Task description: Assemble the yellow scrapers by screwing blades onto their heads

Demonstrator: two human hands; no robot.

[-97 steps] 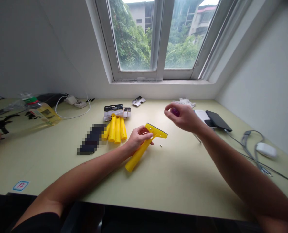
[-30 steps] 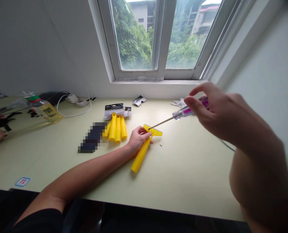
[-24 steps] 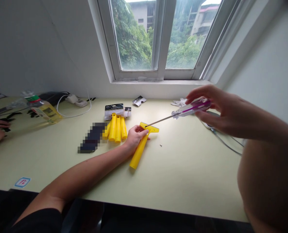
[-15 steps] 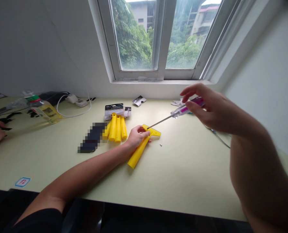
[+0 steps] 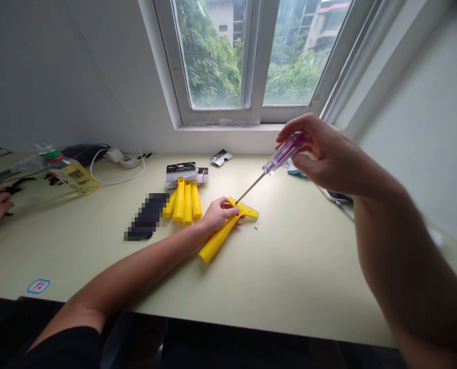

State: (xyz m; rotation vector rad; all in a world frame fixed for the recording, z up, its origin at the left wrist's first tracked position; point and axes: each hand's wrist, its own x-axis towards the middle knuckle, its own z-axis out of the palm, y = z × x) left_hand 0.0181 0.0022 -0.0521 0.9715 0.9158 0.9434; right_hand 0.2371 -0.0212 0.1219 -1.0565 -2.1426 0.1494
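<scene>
- The yellow scraper (image 5: 221,236) is over the middle of the table (image 5: 290,287), its long handle slanting toward the lower left and its wide head at the upper right; whether the handle's end rests on the tabletop, I cannot tell
- The left hand (image 5: 215,214) is the nearer one, holding the scraper at the neck, thumb on top and fingers curled underneath
- The screwdriver (image 5: 280,154) slopes down from the upper right, its tip meeting the head's left end just beside that thumb; the fit at the tip is too small to make out
- The right hand (image 5: 324,154) has its fingers narrowed around the screwdriver's clear and purple grip, so the scraper's head lies below and to the left of these fingers, along the shaft's line
- A small screw (image 5: 255,227) lies loose just beside the head
- Farther left, yellow handles (image 5: 187,205) with packaging cards lie beside a blurred dark object (image 5: 147,215)
</scene>
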